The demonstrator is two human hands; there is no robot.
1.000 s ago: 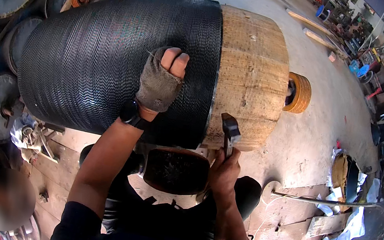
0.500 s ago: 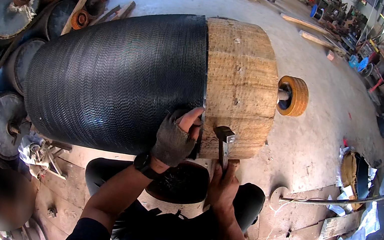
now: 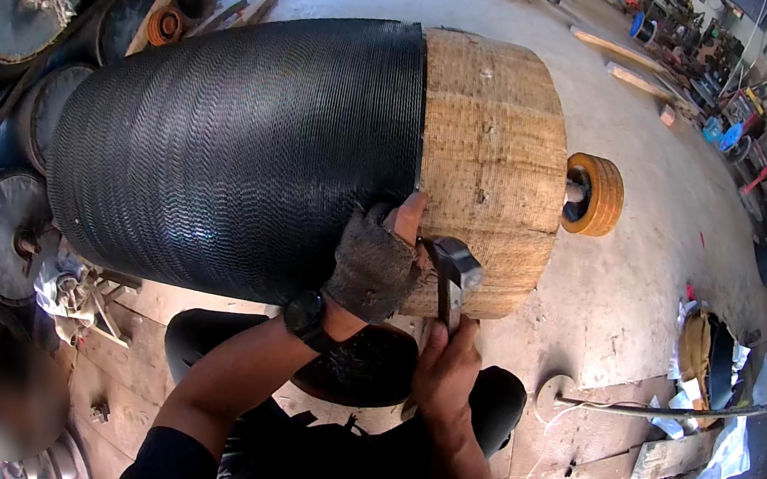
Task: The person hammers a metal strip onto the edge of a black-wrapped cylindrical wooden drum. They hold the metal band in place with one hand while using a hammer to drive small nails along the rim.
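Observation:
A large drum lies across in front of me. Its left part is wrapped in a black ridged covering [image 3: 237, 144], and its right part is a bare wooden section [image 3: 499, 127]. My left hand [image 3: 374, 263], in a dark fingerless glove, rests on the seam between the two with its fingers curled. Whatever is between its fingertips is too small to make out. In my right hand [image 3: 447, 372], which is bare, the handle of a hammer [image 3: 454, 277] is gripped. The hammer's head is over the wood, close beside my left fingers.
An orange-yellow wheel [image 3: 597, 196] sits on the drum's right axle. Below the seam, between my knees, is a dark round container [image 3: 357, 367]. Several grey-ended drums [image 3: 18, 229] are stacked at left. A metal bar [image 3: 649, 411] and scraps lie at right.
My left hand has shifted slightly right and up along the seam. The hammer head has moved a little right, nearer my left fingers. The whole view has shifted slightly.

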